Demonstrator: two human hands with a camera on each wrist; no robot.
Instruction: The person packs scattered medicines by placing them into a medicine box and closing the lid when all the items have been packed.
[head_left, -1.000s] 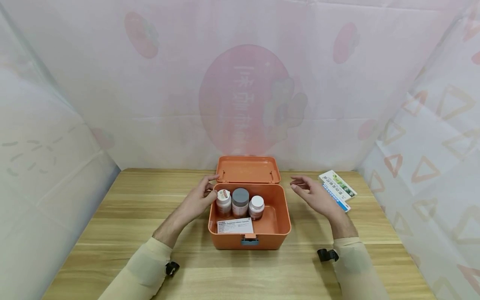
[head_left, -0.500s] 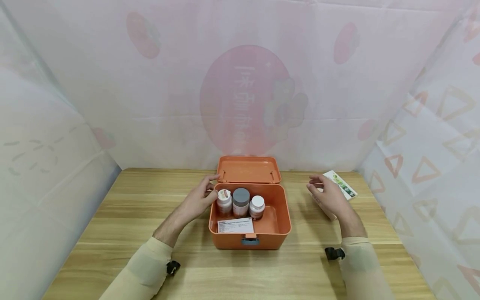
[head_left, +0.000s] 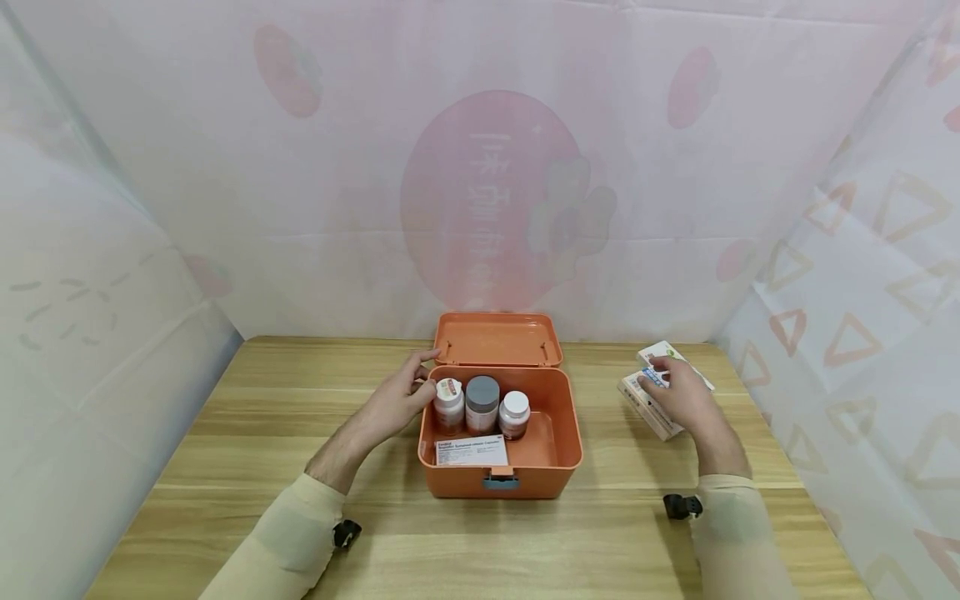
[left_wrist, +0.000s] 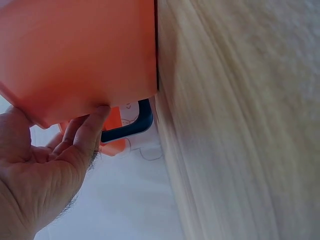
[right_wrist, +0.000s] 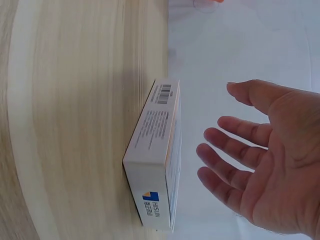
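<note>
An orange medicine box [head_left: 498, 483] stands on the table with its lid [head_left: 497, 337] tipped back. My left hand [head_left: 393, 402] holds its back left corner, thumb at the rim; in the left wrist view, fingers press the orange wall [left_wrist: 80, 55] near a dark handle [left_wrist: 135, 127]. Inside the box are two white-capped bottles [head_left: 449, 404] [head_left: 514, 415], a grey-capped jar [head_left: 482, 406] and a white carton [head_left: 471, 451]. My right hand [head_left: 690, 400] hovers with fingers spread over a medicine carton [right_wrist: 155, 135] on the table, holding nothing. A green-printed carton [head_left: 654, 350] lies behind, partly hidden by that hand.
The wooden table [head_left: 510, 550] ends at a pale printed cloth [head_left: 330, 200] behind, with more cloth at both sides. A dark latch [head_left: 500, 482] sits on the box's front.
My right hand has moved right, away from the box side and over the cartons, uncovering the nearer one's side. The left hand and the medicine box have kept their place.
</note>
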